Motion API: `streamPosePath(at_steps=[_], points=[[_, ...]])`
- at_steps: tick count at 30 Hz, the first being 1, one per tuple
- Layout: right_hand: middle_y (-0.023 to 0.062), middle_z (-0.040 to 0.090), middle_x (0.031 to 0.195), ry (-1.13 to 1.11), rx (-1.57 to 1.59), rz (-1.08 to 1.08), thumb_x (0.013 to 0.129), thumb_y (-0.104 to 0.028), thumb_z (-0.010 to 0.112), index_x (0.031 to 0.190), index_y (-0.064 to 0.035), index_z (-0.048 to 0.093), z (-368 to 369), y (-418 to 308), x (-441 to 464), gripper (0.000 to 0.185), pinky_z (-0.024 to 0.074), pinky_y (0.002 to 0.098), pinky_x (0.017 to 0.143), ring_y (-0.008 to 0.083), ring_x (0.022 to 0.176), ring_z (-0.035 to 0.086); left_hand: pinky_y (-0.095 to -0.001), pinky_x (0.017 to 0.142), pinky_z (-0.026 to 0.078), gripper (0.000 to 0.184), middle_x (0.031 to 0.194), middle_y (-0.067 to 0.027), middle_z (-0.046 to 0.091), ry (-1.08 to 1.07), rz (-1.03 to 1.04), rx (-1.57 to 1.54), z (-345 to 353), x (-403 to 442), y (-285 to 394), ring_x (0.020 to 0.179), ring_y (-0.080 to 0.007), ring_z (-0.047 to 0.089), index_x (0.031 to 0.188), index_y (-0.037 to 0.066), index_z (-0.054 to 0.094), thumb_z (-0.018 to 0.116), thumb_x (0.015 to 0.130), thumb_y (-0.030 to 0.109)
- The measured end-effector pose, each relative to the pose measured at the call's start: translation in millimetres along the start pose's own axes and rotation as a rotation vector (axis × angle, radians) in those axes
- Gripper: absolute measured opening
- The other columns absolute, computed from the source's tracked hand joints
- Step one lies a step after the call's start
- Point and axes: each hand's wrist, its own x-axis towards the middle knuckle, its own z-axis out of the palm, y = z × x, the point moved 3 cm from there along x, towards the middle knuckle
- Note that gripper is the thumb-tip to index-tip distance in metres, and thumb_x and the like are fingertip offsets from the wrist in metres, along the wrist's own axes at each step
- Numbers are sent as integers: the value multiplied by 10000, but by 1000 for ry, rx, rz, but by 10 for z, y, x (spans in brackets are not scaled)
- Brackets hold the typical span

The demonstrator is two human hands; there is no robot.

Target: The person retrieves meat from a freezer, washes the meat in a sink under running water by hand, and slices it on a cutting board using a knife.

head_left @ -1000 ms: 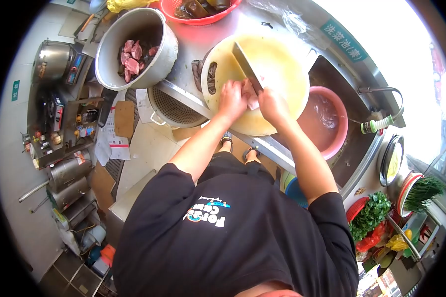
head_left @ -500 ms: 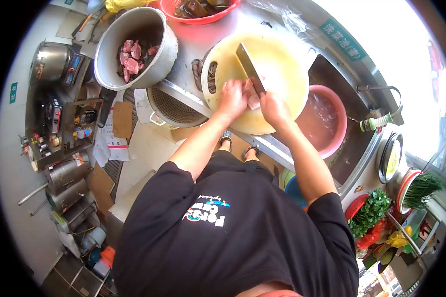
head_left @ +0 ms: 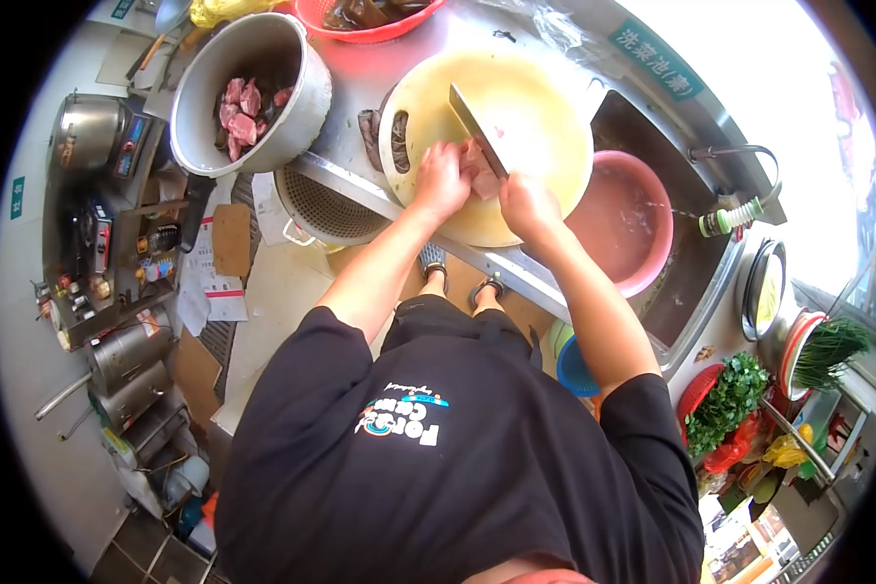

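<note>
My right hand (head_left: 529, 208) is closed round the handle of a cleaver (head_left: 475, 127), whose broad blade stands on edge against a piece of raw meat (head_left: 479, 173). Fingers of my left hand (head_left: 442, 181) are bent over the meat's left side and grip it. Both hands are above a round yellowish cutting board (head_left: 545, 107) with a slot handle at its left. A small pink scrap lies on the board just right of the blade. My left fingertips are partly hidden.
Left of the board stands a deep metal pot (head_left: 311, 97) holding chunks of meat (head_left: 243, 125). A pink basin (head_left: 657, 243) of cloudy water sits in the sink (head_left: 686, 321), under a running tap (head_left: 735, 216). A red basket (head_left: 399, 31) is behind; a perforated strainer (head_left: 321, 209) is below the counter edge.
The whole scene has shifted slightly left in view. My hands keep their holds on the cleaver and the meat, and the blade remains at the meat.
</note>
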Motion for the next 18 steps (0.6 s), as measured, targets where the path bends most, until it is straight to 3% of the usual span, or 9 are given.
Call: streamPosePath(at_steps=[5, 13, 18], points=[[286, 636, 847, -137, 25, 85, 944, -225, 486, 872, 35, 601, -77, 233, -515, 292, 481, 526, 754, 461, 836, 614, -444, 930, 432, 360, 1054, -173, 603, 44, 6, -35, 46, 35, -72, 1030, -371, 547, 1081, 36, 628, 705, 762, 184], [270, 649, 879, 21, 86, 58, 922, -231, 520, 860, 37, 627, -29, 68, 209, 295, 488, 501, 787, 450, 854, 624, -442, 932, 428, 352, 1061, -176, 586, 15, 50, -21, -17, -26, -14, 1043, -373, 541, 1060, 34, 614, 708, 752, 176], [280, 639, 883, 74, 115, 102, 943, -285, 508, 898, 35, 606, -132, 405, -112, 338, 478, 497, 788, 447, 868, 616, -436, 900, 453, 303, 1078, -169, 582, 62, 62, -32, -69, -137, 26, 1027, -358, 553, 1021, 60, 603, 700, 754, 165]])
